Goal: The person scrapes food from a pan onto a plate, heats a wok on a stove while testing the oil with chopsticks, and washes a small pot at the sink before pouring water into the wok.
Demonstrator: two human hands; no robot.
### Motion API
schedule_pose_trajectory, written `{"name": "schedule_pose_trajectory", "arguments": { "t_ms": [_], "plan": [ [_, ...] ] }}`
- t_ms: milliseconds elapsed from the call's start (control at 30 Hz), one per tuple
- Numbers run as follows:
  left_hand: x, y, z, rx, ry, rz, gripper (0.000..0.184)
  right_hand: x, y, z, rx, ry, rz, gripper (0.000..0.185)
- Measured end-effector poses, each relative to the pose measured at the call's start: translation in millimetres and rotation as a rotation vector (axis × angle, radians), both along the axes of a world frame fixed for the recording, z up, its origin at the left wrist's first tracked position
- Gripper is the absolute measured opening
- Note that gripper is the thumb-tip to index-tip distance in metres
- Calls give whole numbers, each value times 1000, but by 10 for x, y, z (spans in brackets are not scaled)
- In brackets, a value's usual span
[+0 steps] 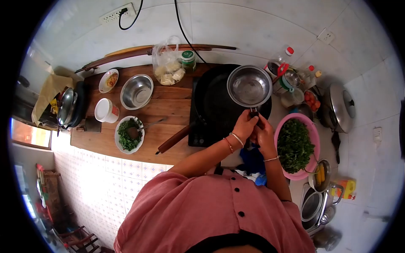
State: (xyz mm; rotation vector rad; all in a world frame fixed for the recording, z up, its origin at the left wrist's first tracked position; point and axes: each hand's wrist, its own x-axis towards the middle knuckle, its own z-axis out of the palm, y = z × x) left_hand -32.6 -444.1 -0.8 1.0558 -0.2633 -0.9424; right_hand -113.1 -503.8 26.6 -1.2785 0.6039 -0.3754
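Note:
A shiny metal saucepan (249, 86) with a dark handle is held out over the right part of a black wok (215, 99). Its inside looks bare, though glare makes this hard to be sure of. My left hand (244, 127) is closed on the handle close to the pan's rim. Against it, my right hand (264, 134) is also closed round the handle, its fingers partly hidden. The wok rests on a black cooktop (198, 137), its wooden handle (176, 140) pointing toward the lower left.
Left on the wooden counter are a plate of chopped greens (123, 141) with a spoon, a white tub (106, 110) and a steel bowl (137, 92). A pink basin of leafy greens (317, 145) stands right of my hands. Bottles (282, 59) and a lidded pot (341, 101) line the wall.

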Motion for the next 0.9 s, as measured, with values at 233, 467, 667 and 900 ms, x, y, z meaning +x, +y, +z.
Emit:
{"name": "schedule_pose_trajectory", "arguments": {
  "t_ms": [233, 467, 667, 900],
  "plan": [
    [152, 329, 267, 108, 37, 62, 31, 240, 181, -145, 333, -182, 98, 24],
    [486, 895, 306, 226, -89, 299, 23, 721, 668, -138, 323, -189, 283, 20],
    [933, 1467, 135, 282, -147, 402, 14, 1197, 1177, -225, 299, -90, 433, 16],
    [1201, 1860, 36, 85, -77, 445, 13, 1454, 1630, -209, 198, -175, 434, 14]
  ]
}}
